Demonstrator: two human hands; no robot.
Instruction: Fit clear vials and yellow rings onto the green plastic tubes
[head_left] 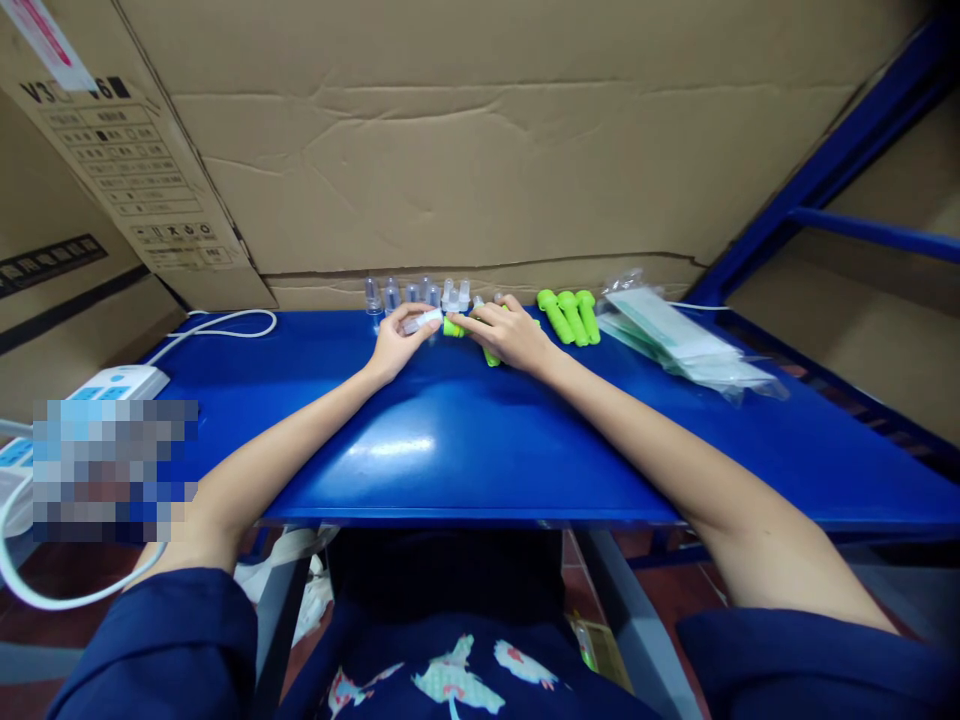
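My left hand (397, 342) is closed in a pinch on a small clear plastic cap (421, 321) at the far side of the blue table (465, 440). My right hand (508, 333) holds a bright green pen-shaped piece (453, 327), its tip meeting the clear cap; another green piece (491, 357) shows under its fingers. A row of several clear caps (416, 293) stands upright just behind both hands. Three finished green pieces (570, 316) lie side by side to the right of my right hand.
A stack of clear plastic bags (679, 345) lies at the right of the table. A white power strip (124, 383) with a looped white cable (225, 325) sits at the left edge. Cardboard sheets (480, 150) wall off the back; a blue metal frame (825, 180) rises at right.
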